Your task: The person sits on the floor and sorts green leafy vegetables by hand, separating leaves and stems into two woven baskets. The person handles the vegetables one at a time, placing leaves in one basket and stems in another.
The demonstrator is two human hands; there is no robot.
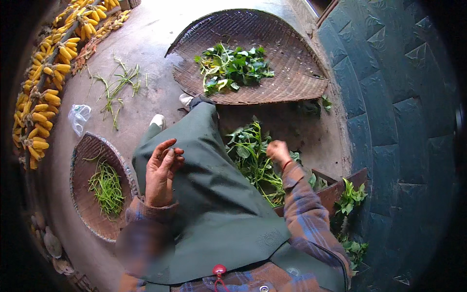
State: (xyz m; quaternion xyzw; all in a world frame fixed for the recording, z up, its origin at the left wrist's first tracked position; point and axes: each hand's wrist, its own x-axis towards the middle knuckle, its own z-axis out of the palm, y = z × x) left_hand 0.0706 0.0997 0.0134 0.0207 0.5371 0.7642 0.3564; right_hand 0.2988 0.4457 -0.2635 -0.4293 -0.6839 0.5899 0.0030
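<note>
My left hand (160,177) is raised above the dark green apron (204,175) on my lap. Its fingers are half curled and soiled, with nothing visible between them. My right hand (279,153) is closed-looking at the right edge of a heap of leafy green stems (251,153) beside my leg. Its fingertips are hidden, so I cannot tell whether it grips a stem. To the left of my lap, a shallow woven basket (82,204) holds thin green stalks (107,189) stripped of leaves.
Ahead, a large woven scoop basket (292,76) carries green leaves (233,69). Loose stems (120,82) and a clear plastic bag (79,118) lie on the concrete floor. Corn cobs (40,116) hang at left. A wooden board (350,179) and a dark green panelled surface (397,127) border the right.
</note>
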